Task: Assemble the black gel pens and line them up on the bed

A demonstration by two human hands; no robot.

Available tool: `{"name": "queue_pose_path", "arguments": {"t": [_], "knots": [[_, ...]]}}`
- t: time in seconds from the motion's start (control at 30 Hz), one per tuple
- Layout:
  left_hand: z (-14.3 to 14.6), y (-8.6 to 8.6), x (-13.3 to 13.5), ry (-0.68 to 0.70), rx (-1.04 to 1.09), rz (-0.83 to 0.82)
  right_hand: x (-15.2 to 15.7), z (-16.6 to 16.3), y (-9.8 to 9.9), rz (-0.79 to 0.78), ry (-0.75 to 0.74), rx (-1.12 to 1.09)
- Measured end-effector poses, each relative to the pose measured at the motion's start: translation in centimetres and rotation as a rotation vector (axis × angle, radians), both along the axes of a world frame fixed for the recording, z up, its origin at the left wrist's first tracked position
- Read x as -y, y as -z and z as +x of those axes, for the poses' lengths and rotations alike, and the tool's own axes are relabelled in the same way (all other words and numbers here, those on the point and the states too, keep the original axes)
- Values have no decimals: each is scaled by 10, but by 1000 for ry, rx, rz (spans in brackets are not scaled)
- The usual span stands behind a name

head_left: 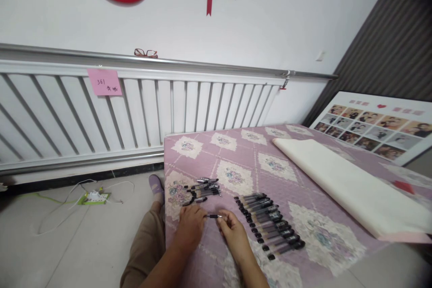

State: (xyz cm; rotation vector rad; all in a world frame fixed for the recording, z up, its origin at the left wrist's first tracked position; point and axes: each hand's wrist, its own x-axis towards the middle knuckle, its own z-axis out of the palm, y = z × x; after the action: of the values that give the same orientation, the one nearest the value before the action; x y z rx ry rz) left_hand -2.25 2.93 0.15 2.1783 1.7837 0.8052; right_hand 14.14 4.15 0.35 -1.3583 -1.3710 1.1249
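Head view, 1 frame. Left hand (193, 225) and right hand (234, 231) are near the edge of the purple cover (202, 153), a short dark pen part (213, 216) spanning the gap between them. Grip: left fingers closed on its left end, thumb mostly hidden; right thumb and finger pinch the opposite end, which looks silvery. Part is roughly level and appears to be raised slightly off the cover; exact clearance cannot be told.

Just beyond the left hand: loose cluster of small dark and silvery parts (211, 186), lying at mixed angles. Right of the right hand: row of longer pens (275, 223), side by side, near-parallel, dark at both ends.

Step in hand, judged: 2-handed work on 1 small part, probably fitting or turning at an end. Joining versus separating cannot be read from this frame.

Next move, judged: calls for both ends kept in line, a steady left hold, and light fingertip control on the right; a skewed push could make the part slip.
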Motion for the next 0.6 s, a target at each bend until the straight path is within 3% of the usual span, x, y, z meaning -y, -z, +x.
{"name": "queue_pose_path", "arguments": {"t": [0.6], "knots": [[0,1,-1,8,3,10,-2,1,6,-58,-59,-79]]}}
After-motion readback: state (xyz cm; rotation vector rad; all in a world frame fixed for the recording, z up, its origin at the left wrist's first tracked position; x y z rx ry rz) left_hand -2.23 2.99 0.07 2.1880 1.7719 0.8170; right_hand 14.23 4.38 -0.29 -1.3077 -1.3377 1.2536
